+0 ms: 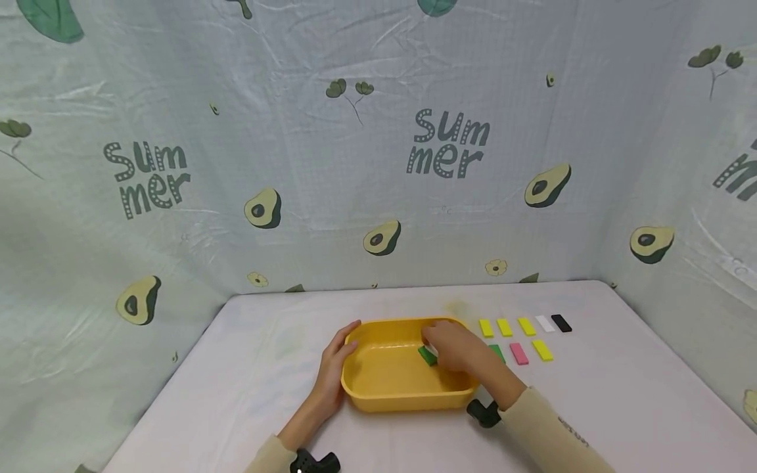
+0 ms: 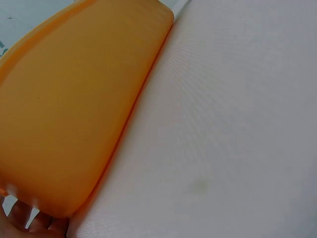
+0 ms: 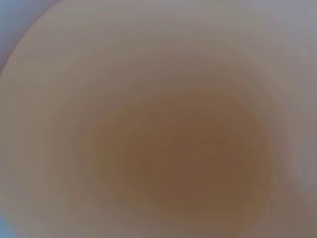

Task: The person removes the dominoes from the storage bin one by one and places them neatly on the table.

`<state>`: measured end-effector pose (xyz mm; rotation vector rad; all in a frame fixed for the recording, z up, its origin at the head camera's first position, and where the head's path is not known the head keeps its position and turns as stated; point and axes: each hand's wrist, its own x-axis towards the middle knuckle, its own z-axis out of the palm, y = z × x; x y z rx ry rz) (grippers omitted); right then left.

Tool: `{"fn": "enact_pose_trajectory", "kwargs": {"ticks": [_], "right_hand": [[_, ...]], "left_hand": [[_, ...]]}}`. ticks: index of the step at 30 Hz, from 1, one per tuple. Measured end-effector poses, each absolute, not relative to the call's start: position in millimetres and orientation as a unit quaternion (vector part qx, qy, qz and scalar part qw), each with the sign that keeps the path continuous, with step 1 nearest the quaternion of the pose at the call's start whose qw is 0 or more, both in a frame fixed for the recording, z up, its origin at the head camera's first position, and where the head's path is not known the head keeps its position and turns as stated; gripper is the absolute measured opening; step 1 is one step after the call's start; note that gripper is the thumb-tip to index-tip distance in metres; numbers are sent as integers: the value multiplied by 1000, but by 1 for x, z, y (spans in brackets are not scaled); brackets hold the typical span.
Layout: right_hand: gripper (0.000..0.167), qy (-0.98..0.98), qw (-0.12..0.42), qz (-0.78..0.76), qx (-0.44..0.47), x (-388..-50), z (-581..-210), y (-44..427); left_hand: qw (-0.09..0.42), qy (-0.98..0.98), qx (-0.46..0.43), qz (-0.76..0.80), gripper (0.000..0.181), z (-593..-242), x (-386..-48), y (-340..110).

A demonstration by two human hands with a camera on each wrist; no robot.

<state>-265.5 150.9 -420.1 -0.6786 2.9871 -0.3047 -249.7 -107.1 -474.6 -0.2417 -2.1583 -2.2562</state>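
A yellow plastic tray (image 1: 387, 402) stands on the table. My left hand (image 1: 332, 368) holds its left rim, thumb over the edge; in the left wrist view, fingers (image 2: 42, 223) curl by the tray's outer wall (image 2: 74, 104). My right hand (image 1: 452, 345) reaches into the tray's right half with curled fingers. A sliver of a small white block (image 1: 433, 350) shows at its fingertips, partly hidden by the hand. Just below lies a green block (image 1: 427, 357), partly covered by the white one. The right wrist view is a blur, with no detail to make out.
Right of the tray, flat blocks lie in two rows: several yellow (image 1: 504, 327), one white (image 1: 545, 323), one black (image 1: 561, 322), one pink (image 1: 519, 353) and a green one (image 1: 497, 353) partly behind my right hand. A printed curtain (image 1: 307, 164) hangs behind the table (image 1: 284, 341).
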Motion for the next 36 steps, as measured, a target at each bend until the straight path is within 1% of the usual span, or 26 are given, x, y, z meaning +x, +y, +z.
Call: {"fn": "enact_pose_trajectory", "kwargs": {"ticks": [10, 13, 18, 24, 36], "right_hand": [[25, 953, 36, -119, -277, -264, -419, 150], [29, 947, 43, -143, -283, -265, -420, 149], [26, 941, 56, -166, -289, -266, -421, 149], [23, 940, 50, -162, -297, -270, -425, 149], [33, 925, 54, -202, -317, -270, -424, 152]], "left_hand": [[2, -689, -78, -721, 48, -477, -248, -107], [1, -689, -78, -721, 48, -476, -248, -107], [4, -689, -82, -720, 48, -475, -249, -107], [-1, -688, -81, -722, 48, -475, -250, -108], [5, -691, -71, -720, 49, -475, -251, -106]]}}
